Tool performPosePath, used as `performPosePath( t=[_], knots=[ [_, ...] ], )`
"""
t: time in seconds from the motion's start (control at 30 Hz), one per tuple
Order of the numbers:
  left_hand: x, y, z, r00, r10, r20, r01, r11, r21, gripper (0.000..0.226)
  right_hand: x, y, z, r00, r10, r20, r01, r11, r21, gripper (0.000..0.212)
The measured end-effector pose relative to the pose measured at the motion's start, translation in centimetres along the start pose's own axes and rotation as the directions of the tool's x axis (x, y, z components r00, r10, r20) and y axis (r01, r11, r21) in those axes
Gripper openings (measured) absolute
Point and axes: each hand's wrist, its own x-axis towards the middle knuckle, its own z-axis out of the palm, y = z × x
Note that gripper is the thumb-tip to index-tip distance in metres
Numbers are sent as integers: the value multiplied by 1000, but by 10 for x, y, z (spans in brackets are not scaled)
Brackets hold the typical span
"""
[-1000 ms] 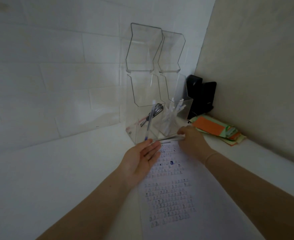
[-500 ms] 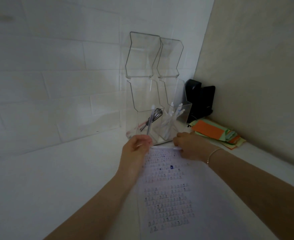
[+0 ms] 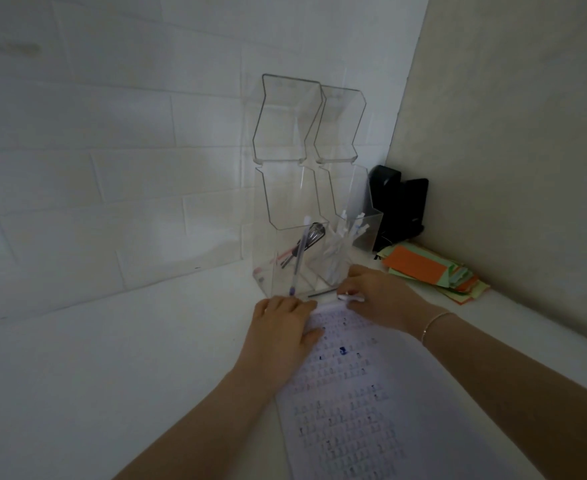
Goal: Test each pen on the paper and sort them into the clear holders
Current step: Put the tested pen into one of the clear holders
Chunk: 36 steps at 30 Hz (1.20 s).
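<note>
Paper (image 3: 354,403) lies on the white counter (image 3: 112,375) under both my hands, its top edge just short of the clear holders (image 3: 306,237), and everything else I place from those holders. My left hand (image 3: 281,336) rests palm-down on the sheet's upper left corner, directly in front of the left holder, fingers straight and flat, gripping nothing. My right hand (image 3: 382,299) sits in front of the right holder, its fingers curled round a white pen (image 3: 351,298) lying sideways at the paper's top edge (only a short stretch of the barrel shows past my fingers). A thin bracelet (image 3: 435,323) circles that wrist.

Inside the left holder a clear-barrelled pen (image 3: 299,258) stands tilted, blue tip down against the floor near the front wall, with a dark metal clip (image 3: 314,233) and other dark pens leaning behind it. The right holder carries a cluster of white pens (image 3: 340,244), caps up. Right of the holders, in the wall corner, stands a black object (image 3: 399,206); in front of that lies a stack of orange and green paper slips (image 3: 430,268).
</note>
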Motion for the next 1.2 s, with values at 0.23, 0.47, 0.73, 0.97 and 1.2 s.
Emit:
performPosePath(
  t=[0.23, 0.47, 0.73, 0.97, 1.2],
  knots=[
    [0, 1, -4, 985, 5, -173, 20, 989, 143, 21, -9, -4, 17, 971, 219, -96, -194, 956, 221, 33],
    [0, 14, -13, 986, -152, -70, 149, 988, -42, 22, -11, -20, 14, 844, 530, -79, -236, 500, 833, 34],
    [-1, 39, -27, 994, 19, 105, 40, 848, -529, 21, -10, -62, -24, 899, 385, 209, 128, -687, 715, 46],
    [7, 47, -47, 940, 119, 319, 227, 479, -848, 19, -41, -64, -38, 916, 369, 157, 109, -605, 788, 32],
    [2, 38, -36, 940, 83, 331, 92, 873, -479, 32, -77, -60, -24, 749, 662, -27, -309, 385, 869, 49]
  ],
)
